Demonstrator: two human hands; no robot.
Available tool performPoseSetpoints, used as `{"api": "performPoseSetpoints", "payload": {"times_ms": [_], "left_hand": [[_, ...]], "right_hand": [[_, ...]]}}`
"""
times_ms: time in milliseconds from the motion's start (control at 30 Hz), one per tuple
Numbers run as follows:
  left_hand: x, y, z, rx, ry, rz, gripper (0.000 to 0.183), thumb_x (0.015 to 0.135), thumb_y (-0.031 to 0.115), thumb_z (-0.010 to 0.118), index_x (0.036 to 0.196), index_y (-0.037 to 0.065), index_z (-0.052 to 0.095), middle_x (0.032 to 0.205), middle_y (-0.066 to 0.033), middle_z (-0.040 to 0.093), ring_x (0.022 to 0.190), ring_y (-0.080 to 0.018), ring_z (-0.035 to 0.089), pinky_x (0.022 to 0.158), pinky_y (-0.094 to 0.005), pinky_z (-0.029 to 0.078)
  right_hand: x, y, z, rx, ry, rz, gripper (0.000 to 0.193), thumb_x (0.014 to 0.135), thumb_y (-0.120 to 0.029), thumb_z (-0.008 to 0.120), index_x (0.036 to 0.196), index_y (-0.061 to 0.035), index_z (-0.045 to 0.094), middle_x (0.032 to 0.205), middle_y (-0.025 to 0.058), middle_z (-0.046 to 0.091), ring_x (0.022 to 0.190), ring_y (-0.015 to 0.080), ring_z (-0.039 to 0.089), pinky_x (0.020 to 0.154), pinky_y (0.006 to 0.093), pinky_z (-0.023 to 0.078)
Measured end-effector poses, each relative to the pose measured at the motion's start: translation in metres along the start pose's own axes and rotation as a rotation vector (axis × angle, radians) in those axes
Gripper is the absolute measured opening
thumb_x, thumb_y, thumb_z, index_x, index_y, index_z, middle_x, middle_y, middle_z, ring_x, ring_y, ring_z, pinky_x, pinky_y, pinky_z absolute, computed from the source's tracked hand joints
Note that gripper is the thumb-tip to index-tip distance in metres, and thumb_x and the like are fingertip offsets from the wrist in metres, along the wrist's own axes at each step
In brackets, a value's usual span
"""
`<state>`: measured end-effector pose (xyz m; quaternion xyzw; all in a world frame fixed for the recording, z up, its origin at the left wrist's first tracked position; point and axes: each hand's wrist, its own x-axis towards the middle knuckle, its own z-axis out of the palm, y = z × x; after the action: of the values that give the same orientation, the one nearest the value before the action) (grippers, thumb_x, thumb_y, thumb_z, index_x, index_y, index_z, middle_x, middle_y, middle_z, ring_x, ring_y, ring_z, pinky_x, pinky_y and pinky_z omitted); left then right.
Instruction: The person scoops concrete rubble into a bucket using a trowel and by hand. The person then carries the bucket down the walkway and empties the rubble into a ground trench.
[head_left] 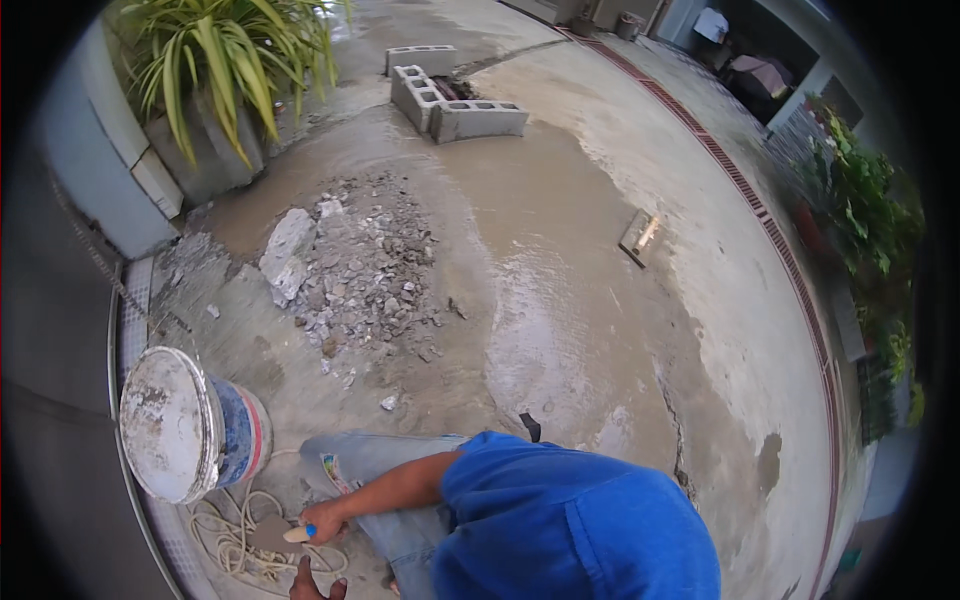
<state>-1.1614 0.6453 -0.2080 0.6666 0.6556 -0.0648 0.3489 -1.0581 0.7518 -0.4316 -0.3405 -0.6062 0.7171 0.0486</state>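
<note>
My right arm, in a blue sleeve, reaches across my jeans toward the left. My right hand (325, 523) is closed on a trowel (272, 537) with a flat grey-brown blade, a light wooden handle and a blue bit by my fingers. The trowel is low, over a loose coil of pale rope (228, 548) on the concrete. Just below it, at the lower edge, my left hand (315, 584) shows only partly, its fingers apart and nothing visible in them. Beside the rope stands a lidded pail (172, 425), white-topped and smeared, with blue and red sides.
Ahead lies a heap of broken concrete rubble (365, 265) with one large chunk (288, 254). Wet cement (545, 270) spreads to its right, holding a float (641, 237). Hollow blocks (480, 120) stand farther off. A potted plant (215, 120) is at left; a drain grate (740, 178) runs right.
</note>
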Motion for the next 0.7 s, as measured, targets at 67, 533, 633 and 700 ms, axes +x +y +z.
{"api": "performPoseSetpoints", "payload": {"times_ms": [67, 533, 633, 700], "left_hand": [[-0.003, -0.020, -0.003, 0.002, 0.108, 0.065, 0.065, 0.074, 0.020, 0.072, 0.130, -0.001, 0.047, 0.118, -0.0252, 0.058, 0.108, -0.0396, 0.057, 0.092, -0.0448, 0.044], [-0.073, 0.026, -0.001, 0.235, 0.645, -0.061, 0.030, 0.083, 0.015, 0.052, 0.110, 0.003, 0.059, 0.088, -0.0124, 0.063, 0.082, -0.0260, 0.063, 0.080, -0.0395, 0.045], [-0.081, 0.032, -0.010, 0.184, 0.612, -0.137, 0.029, 0.083, 0.016, 0.052, 0.107, 0.003, 0.062, 0.085, -0.0124, 0.065, 0.080, -0.0248, 0.064, 0.078, -0.0372, 0.046], [-0.084, 0.029, -0.016, 0.197, 0.801, -0.145, 0.031, 0.084, 0.017, 0.052, 0.109, 0.002, 0.062, 0.088, -0.0133, 0.066, 0.081, -0.0251, 0.064, 0.079, -0.0364, 0.046]], "right_hand": [[0.023, -0.013, 0.014, -0.144, -0.098, -0.004, 0.029, 0.073, -0.020, 0.065, 0.096, -0.0040, 0.058, 0.068, 0.0085, 0.057, 0.056, 0.0225, 0.062, 0.044, 0.0361, 0.050], [0.051, -0.010, 0.056, -0.407, 0.095, -0.360, 0.024, 0.083, -0.019, 0.060, 0.095, 0.0016, 0.057, 0.070, 0.0135, 0.057, 0.063, 0.0231, 0.056, 0.060, 0.0396, 0.046], [0.101, -0.049, 0.080, -0.387, -0.003, -0.211, 0.021, 0.084, -0.019, 0.060, 0.089, 0.0010, 0.059, 0.066, 0.0075, 0.056, 0.060, 0.0155, 0.054, 0.056, 0.0340, 0.043], [0.144, -0.068, 0.098, -0.415, 0.016, -0.248, 0.018, 0.084, -0.018, 0.060, 0.086, 0.0002, 0.060, 0.063, 0.0044, 0.055, 0.057, 0.0127, 0.053, 0.052, 0.0313, 0.042]]}}
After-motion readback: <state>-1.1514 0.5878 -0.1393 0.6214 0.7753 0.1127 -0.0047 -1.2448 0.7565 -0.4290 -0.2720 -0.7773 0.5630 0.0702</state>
